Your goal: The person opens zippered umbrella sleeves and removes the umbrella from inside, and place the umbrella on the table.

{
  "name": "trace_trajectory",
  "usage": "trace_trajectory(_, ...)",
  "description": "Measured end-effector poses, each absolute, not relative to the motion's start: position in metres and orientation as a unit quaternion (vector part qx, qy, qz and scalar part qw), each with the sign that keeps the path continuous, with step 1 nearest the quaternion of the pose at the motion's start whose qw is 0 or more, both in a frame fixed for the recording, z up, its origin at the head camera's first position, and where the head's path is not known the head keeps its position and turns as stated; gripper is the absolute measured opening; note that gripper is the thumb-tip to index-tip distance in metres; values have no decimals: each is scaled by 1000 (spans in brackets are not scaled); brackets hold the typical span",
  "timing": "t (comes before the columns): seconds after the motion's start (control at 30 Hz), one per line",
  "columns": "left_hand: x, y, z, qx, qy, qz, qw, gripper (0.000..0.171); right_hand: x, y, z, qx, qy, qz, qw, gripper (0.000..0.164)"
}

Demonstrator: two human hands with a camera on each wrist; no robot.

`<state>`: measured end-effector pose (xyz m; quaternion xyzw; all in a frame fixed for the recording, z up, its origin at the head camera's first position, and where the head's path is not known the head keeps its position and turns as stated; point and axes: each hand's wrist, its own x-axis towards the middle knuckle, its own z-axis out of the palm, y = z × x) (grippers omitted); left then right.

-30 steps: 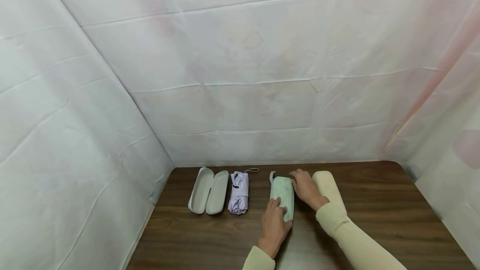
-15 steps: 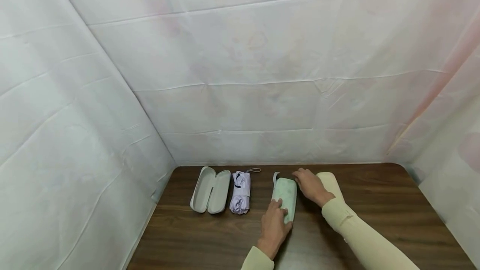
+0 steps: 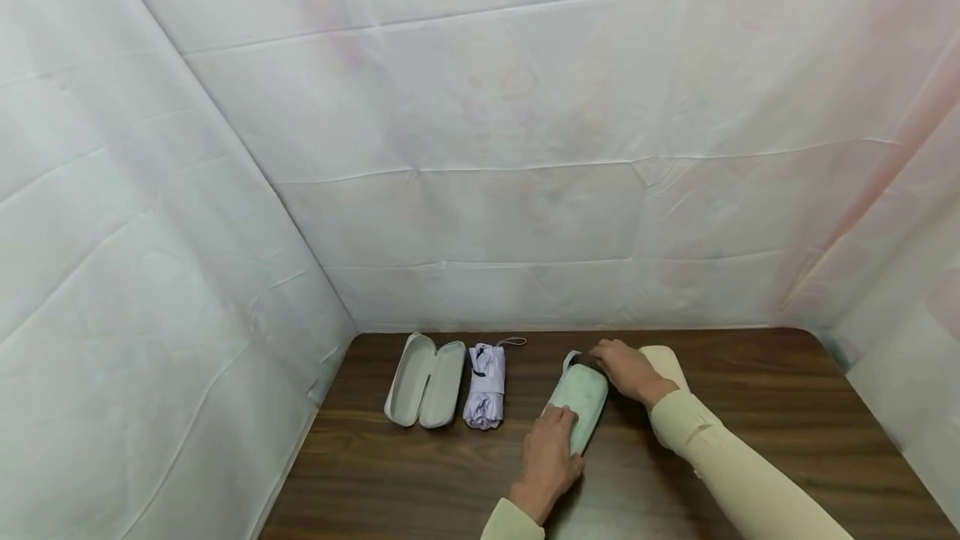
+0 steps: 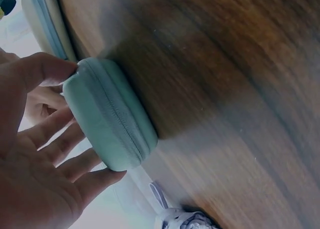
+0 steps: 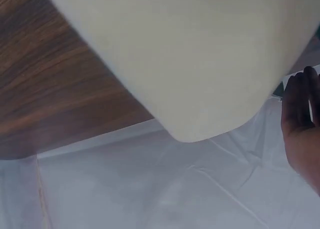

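Note:
My left hand [image 3: 546, 455] grips the near end of a mint-green zippered case [image 3: 581, 394] on the table. In the left wrist view, thumb and fingertips hold opposite sides of the case [image 4: 100, 121], and its zip runs along the side, closed at this end. A pale loop strap [image 3: 570, 359] sticks out at the far left corner. Beside the far right corner is my right hand [image 3: 626, 369], its fingers extended towards the case; whether the fingertips touch it is hidden. Under the right forearm lies a cream case [image 3: 666, 363], large in the right wrist view.
Left of the green case lies a folded lilac umbrella [image 3: 486, 386] with a wrist loop. Further left stands an open grey glasses case [image 3: 426, 382]. White sheeting [image 3: 480, 215] hangs behind and beside the brown wooden table [image 3: 390, 473].
The green case has turned, its far end swinging to the right under the left hand. The right hand stays near that far end. The head view has shifted slightly.

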<state>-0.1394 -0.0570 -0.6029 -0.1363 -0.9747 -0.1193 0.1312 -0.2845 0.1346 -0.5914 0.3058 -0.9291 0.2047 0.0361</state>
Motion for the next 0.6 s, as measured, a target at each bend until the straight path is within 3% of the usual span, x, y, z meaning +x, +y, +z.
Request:
trace_trajectory(0.23, -139, -57, -604, -144, -978, -89, 118, 49, -286, 138, -594, 336, -928, 157, 23, 23)
trace_trajectory(0.6, -140, -56, -604, -154, -977, -79, 123, 41, -290, 141, -596, 408, -903, 123, 50, 24)
